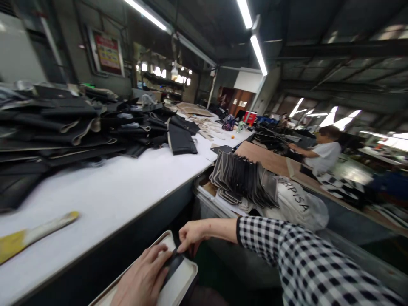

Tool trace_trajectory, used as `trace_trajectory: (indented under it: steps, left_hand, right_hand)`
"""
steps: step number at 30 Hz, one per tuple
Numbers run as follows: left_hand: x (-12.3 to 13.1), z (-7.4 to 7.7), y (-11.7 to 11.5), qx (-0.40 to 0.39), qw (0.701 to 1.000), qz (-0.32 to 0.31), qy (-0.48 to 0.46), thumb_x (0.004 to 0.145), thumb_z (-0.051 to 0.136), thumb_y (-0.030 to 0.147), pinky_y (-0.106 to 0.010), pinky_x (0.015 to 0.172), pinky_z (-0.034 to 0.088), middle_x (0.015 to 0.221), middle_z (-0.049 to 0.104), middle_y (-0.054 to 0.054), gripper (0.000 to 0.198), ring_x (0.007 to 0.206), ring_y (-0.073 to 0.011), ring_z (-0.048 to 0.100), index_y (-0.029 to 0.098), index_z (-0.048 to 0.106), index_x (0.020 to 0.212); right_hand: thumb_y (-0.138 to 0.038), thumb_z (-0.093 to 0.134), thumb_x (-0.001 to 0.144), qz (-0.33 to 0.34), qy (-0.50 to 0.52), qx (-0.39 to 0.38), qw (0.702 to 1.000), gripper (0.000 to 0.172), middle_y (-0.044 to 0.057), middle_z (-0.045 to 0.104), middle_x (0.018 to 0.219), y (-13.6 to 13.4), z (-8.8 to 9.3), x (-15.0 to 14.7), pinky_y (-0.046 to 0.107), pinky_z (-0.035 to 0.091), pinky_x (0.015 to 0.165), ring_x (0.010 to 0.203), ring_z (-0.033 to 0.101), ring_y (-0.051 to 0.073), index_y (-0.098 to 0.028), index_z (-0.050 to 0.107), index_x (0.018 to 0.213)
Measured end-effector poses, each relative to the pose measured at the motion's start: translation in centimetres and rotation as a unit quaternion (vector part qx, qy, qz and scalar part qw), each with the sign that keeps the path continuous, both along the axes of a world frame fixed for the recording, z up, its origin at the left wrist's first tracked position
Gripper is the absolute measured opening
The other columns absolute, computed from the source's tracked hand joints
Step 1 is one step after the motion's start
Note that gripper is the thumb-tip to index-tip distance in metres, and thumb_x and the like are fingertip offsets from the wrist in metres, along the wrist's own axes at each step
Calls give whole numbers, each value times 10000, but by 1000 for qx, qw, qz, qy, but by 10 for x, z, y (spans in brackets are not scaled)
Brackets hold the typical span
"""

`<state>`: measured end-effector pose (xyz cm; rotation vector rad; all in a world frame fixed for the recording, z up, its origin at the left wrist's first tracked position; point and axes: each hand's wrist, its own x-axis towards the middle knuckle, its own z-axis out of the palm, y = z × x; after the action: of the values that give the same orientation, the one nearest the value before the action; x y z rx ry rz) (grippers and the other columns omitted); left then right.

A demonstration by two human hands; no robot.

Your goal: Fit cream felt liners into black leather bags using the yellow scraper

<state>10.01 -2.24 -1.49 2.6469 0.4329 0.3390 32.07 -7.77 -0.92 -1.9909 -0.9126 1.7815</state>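
Observation:
At the bottom middle is a shallow pale-lined panel (pixel 180 282) with a raised, rounded rim, tilted below the table edge. A dark strip (pixel 174 264) crosses it. My left hand (pixel 140 276) rests over the panel, its bent fingers closed at the strip; the palm side is hidden. Reaching in from the right, my right hand (pixel 193 234) is closed in a pinch on the strip's far end, at the panel's edge. The sleeve on my right arm is black-and-white checked.
A white table (pixel 127 180) runs along the left, bearing piled black pieces (pixel 63 123) and a brush with a yellow handle (pixel 38 236). To the right, a bin (pixel 204 197) holds stacked dark panels (pixel 244 176) and a white bag (pixel 296 204). Beyond sits another person (pixel 325 153).

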Motion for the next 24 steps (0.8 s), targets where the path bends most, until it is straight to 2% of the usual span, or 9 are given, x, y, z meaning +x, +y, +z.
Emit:
trace_trajectory:
  steps: [2, 5, 9, 13, 18, 24]
  left_hand:
    - [-14, 19, -7, -54, 998, 44, 9, 934, 415, 170, -284, 832, 537, 1256, 597, -45, 318, 977, -168, 653, 268, 673, 1092]
    - [-37, 35, -10, -64, 992, 97, 38, 916, 463, 145, -345, 864, 500, 1091, 626, -60, 245, 987, -208, 602, 227, 681, 993]
    - [-70, 36, -19, -60, 979, 175, 86, 922, 461, 145, -394, 836, 481, 1027, 613, -70, 220, 945, -234, 578, 214, 650, 1013]
    - [-90, 33, -34, -68, 970, 216, 90, 926, 456, 138, -384, 821, 464, 1020, 600, -60, 203, 938, -230, 565, 226, 626, 995]
    - [-85, 33, -43, -62, 964, 247, 77, 919, 474, 131, -389, 829, 455, 1043, 594, -61, 185, 948, -234, 546, 212, 613, 1011]
    - [-62, 24, -31, -8, 966, 252, 64, 942, 448, 144, -385, 819, 458, 1016, 594, -59, 163, 912, -224, 535, 192, 604, 957]
  right_hand:
    - [-324, 870, 568, 14, -9, 18, 1000, 418, -82, 526, 453, -1, 1, -4, 211, 491, 387, 401, 552, 108, -169, 483, 612]
    - [-410, 828, 605, 26, -15, 49, 998, 429, -85, 529, 484, 2, 0, -4, 171, 457, 369, 398, 536, 87, -179, 467, 637]
    - [-387, 822, 602, 33, -15, 55, 998, 393, -69, 547, 511, 5, 3, -3, 194, 469, 363, 403, 543, 100, -185, 489, 655]
    - [-381, 806, 616, 21, -22, 54, 998, 367, -50, 563, 534, 1, 6, -7, 223, 484, 380, 421, 548, 112, -184, 499, 659]
    - [-406, 774, 665, 18, -11, 72, 997, 370, -62, 527, 540, -4, 3, -11, 216, 479, 414, 453, 523, 102, -203, 465, 687]
    - [-526, 729, 706, 35, -18, 121, 992, 403, -44, 544, 574, -14, -1, -6, 244, 484, 466, 496, 550, 125, -201, 491, 711]
